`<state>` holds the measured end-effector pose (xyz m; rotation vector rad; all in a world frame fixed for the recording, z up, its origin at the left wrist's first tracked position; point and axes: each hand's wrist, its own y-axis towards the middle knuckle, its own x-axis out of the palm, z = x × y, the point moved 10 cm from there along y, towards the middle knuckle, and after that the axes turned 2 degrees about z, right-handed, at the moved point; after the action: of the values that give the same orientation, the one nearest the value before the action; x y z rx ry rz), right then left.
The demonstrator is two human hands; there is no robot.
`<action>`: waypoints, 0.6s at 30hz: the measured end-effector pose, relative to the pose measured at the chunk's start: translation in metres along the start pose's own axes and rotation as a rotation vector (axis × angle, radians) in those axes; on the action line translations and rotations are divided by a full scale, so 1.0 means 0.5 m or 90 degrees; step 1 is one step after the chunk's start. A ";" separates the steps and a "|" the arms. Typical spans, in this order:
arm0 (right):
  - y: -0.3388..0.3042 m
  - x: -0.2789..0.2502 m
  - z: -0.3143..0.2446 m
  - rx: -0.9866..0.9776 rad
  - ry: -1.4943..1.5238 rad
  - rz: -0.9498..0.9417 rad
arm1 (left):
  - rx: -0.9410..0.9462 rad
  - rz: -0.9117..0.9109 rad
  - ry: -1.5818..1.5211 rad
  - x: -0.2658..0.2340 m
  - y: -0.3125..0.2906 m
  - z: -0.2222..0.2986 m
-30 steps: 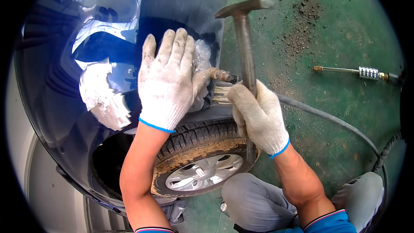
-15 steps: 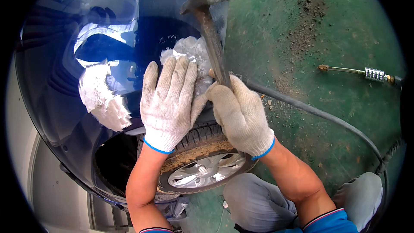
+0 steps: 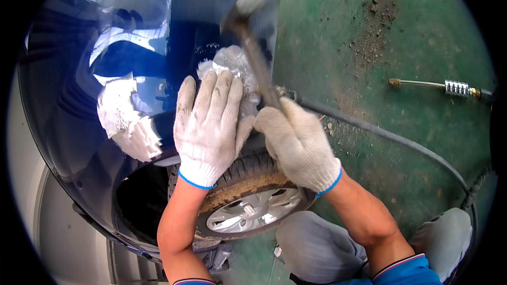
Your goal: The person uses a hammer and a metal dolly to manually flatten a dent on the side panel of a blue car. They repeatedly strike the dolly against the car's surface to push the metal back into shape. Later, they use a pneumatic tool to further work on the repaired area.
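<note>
My left hand, in a white knit glove with a blue cuff edge, lies flat on the dark blue car panel above the wheel arch, fingers stretched out. Just past its fingertips a pale, rough-edged patch shows on the panel, partly covered by the hand. My right hand, gloved alike, is closed around the handle of a hammer. The hammer head, smeared by motion, hangs over the panel's right part. Both thumbs are close together. Farther left is a white, ragged patch.
Below my hands is a muddy tyre with a silver wheel. A grey hose crosses the green floor on the right. Loose dirt and a metal air nozzle lie there. My grey-trousered knees are at the bottom.
The hammer head has shifted slightly and is now blurred. My right hand has moved a little down and right; the left hand stays flat on the panel.
</note>
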<state>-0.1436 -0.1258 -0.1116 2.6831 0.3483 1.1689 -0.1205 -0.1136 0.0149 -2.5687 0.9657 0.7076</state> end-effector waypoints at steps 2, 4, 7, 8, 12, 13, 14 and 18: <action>0.002 -0.008 -0.027 -0.060 -0.054 0.015 | 0.002 0.022 -0.009 0.006 -0.004 -0.002; 0.021 0.021 -0.020 -0.181 -0.317 -0.022 | 0.000 0.009 -0.005 0.010 0.000 -0.003; 0.013 -0.008 0.032 0.095 0.009 -0.026 | -0.005 -0.004 0.014 -0.005 0.016 -0.009; 0.001 -0.032 0.030 0.121 0.057 0.007 | -0.006 -0.008 0.015 -0.005 0.017 -0.007; -0.017 -0.099 0.000 0.127 0.207 0.143 | -0.064 -0.031 0.129 0.011 0.060 -0.037; -0.015 -0.103 -0.004 0.132 0.219 0.149 | -0.060 -0.031 0.135 0.015 0.072 -0.041; -0.014 -0.106 -0.008 0.137 0.231 0.154 | -0.056 -0.031 0.141 0.018 0.083 -0.044; -0.009 -0.091 -0.007 0.145 0.254 0.132 | -0.022 -0.032 0.141 0.047 0.111 -0.036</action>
<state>-0.1768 -0.1343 -0.1421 2.7092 0.2777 1.8370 -0.1370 -0.1742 0.0112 -2.7351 0.9558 0.4369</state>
